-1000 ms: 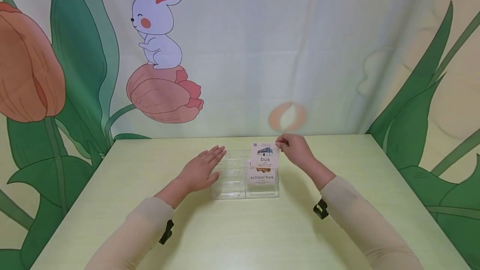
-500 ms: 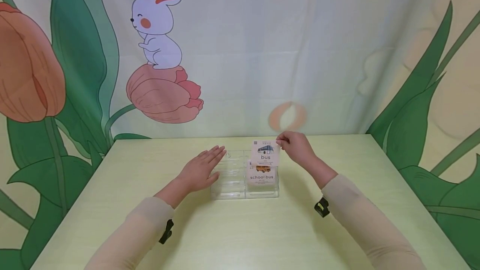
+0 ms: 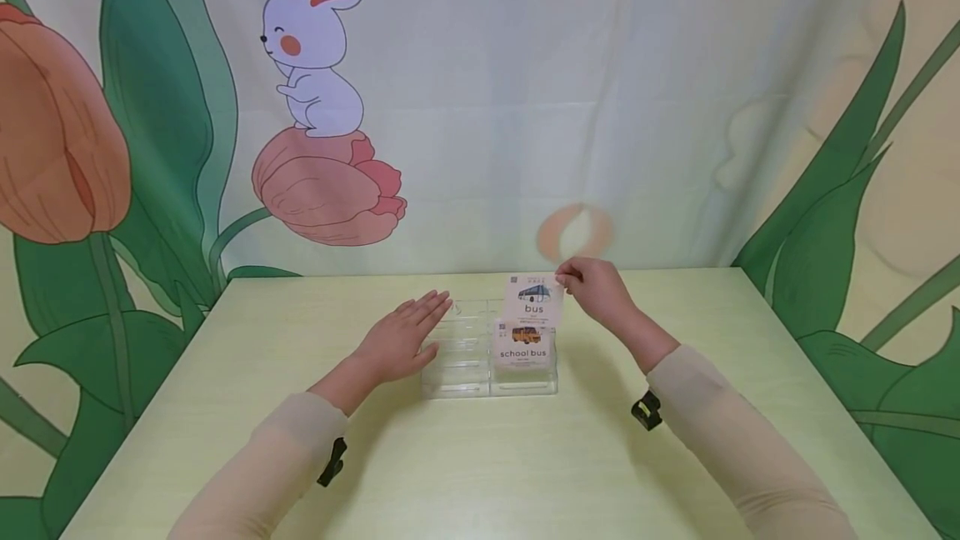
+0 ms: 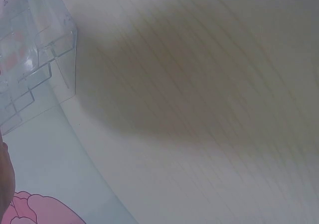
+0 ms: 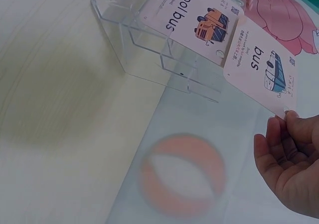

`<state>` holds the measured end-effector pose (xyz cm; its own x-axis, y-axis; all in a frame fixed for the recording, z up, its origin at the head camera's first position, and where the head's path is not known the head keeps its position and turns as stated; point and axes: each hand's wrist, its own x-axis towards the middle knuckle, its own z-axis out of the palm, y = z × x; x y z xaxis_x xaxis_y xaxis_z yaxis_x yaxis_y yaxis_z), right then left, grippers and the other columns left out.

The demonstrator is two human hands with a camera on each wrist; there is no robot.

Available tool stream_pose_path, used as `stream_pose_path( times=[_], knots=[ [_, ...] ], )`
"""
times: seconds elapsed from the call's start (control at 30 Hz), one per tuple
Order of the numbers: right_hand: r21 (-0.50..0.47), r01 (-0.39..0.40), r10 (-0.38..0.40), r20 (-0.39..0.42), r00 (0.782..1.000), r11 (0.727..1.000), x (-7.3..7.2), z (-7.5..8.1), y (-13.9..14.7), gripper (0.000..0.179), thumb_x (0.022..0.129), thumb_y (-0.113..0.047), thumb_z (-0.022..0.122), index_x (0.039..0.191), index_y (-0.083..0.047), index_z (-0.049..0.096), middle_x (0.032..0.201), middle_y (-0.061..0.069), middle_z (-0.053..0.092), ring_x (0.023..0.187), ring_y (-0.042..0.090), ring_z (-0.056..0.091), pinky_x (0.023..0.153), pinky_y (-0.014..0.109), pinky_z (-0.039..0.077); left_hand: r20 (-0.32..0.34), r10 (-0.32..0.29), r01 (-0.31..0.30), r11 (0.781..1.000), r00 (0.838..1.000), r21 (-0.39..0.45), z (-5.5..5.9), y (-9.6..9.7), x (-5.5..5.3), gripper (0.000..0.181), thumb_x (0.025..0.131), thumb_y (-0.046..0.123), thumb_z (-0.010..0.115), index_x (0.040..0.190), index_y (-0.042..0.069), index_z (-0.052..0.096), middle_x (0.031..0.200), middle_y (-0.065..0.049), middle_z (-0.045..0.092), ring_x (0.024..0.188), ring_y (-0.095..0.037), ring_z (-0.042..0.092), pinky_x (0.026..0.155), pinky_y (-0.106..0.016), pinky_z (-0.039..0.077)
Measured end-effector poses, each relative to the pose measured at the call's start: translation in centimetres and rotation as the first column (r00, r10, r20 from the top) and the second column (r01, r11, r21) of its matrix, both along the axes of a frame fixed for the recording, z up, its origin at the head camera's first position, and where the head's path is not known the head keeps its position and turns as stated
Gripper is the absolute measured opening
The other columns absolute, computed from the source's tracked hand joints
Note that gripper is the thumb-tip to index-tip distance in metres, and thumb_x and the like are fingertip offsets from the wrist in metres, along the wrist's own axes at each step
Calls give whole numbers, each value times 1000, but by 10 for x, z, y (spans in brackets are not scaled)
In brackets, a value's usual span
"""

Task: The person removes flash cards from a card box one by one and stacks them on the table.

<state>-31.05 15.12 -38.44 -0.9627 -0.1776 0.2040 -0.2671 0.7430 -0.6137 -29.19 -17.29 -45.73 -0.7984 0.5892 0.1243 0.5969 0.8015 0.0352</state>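
Note:
A clear tiered card holder [image 3: 457, 373] with two columns stands on the table. My right hand [image 3: 597, 290] pinches the "bus" card [image 3: 534, 300] at its upper right corner; in the right wrist view thumb and finger meet on that corner. The "school bus" card [image 3: 523, 348] stands in the holder's right column, just below and in front of the bus card. My left hand [image 3: 397, 342] has its fingers straight and lies at the holder's left side. Only a sliver of that hand [image 4: 6, 179] shows in the left wrist view, beside the clear tiers [image 4: 37, 79].
The pale wooden table [image 3: 495, 473] reaches back to a hanging cloth [image 3: 480, 148] printed with a rabbit, tulips and leaves. The holder stands near the table's far edge. A dark strap [image 3: 647, 411] hangs under the right sleeve, another [image 3: 333, 462] under the left.
My right hand has lifted the bus card upward and slightly to the right, uncovering the picture on the school bus card. The left hand stays where it was.

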Motion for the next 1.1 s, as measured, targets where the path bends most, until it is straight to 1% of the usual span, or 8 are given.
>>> stream_pose_path(
  times=[0.4,0.63,0.8,1.1],
  knots=[
    [0,17,-17,11,1000,1000,1,2,8,20,104,-10,58,109,5,71,103,21,73,87,28,64,71,32,52,1,-1,1,1000,1000,5,1,1,2,67,102,27,52,160,1,30,168,-15,32,158,-34,30,129,-51,29],
    [-8,26,-26,8,1000,1000,1,3,12,20,104,-10,58,109,5,70,100,21,72,85,28,62,69,29,48,5,1,-1,1000,1000,-3,1,2,2,66,102,26,51,160,1,29,169,-16,31,158,-34,29,129,-52,29],
    [-15,30,-30,12,999,999,2,5,17,20,103,-9,58,110,6,70,101,21,71,86,29,61,70,28,48,14,1,-1,1000,1000,-8,1,2,1,67,103,27,51,160,1,29,169,-15,30,158,-34,28,129,-51,28],
    [4,32,-32,-23,999,999,4,7,24,21,104,-9,57,110,7,69,100,23,72,85,30,64,70,31,49,13,1,-2,1000,1000,3,-2,1,-2,67,103,26,51,160,1,29,169,-16,30,158,-34,29,129,-52,28]
  ],
)
